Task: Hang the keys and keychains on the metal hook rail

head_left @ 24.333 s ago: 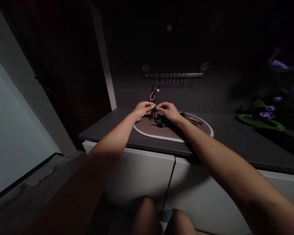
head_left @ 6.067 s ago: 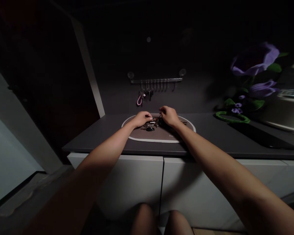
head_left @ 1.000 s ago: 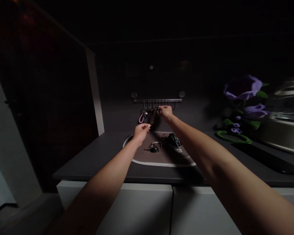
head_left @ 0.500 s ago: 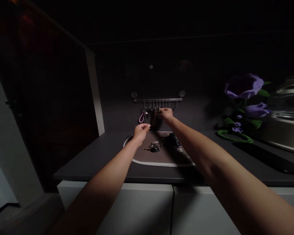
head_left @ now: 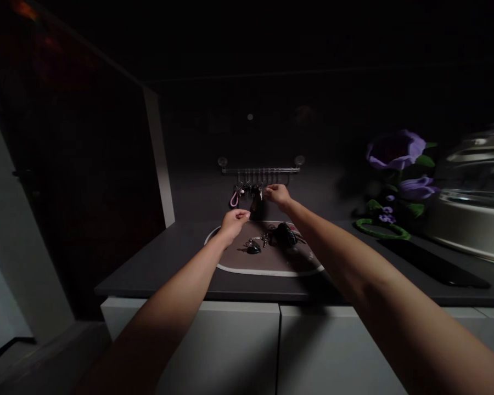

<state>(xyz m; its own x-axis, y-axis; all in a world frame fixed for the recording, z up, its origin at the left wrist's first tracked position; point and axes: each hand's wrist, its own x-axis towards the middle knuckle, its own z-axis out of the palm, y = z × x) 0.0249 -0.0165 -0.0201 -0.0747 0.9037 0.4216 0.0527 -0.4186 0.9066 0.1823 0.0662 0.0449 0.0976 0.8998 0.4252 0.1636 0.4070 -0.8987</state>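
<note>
A metal hook rail (head_left: 259, 170) is fixed to the dark wall. A pink loop keychain (head_left: 233, 198) and a dark key bunch (head_left: 254, 199) hang from its left hooks. My right hand (head_left: 276, 193) is raised to the rail, its fingertips pinched at the ring of the hanging key bunch. My left hand (head_left: 233, 220) hovers lower, just under the bunch, with its fingers drawn together and nothing seen in them. Below lies an oval brown mat (head_left: 271, 269) with a white rim. On it are a black car key fob (head_left: 286, 235) and a small key set (head_left: 253, 247).
The mat lies on a dark counter (head_left: 168, 258) above white cabinet doors (head_left: 239, 345). At the right stand purple artificial flowers (head_left: 395, 149), a green ring (head_left: 381, 229) and a large metal pot (head_left: 469, 219). A white door frame (head_left: 160, 159) rises at the left. The light is very dim.
My left hand has dropped slightly away from the bottom of the hanging bunch. My right hand stays at the rail, and the view has shifted a little.
</note>
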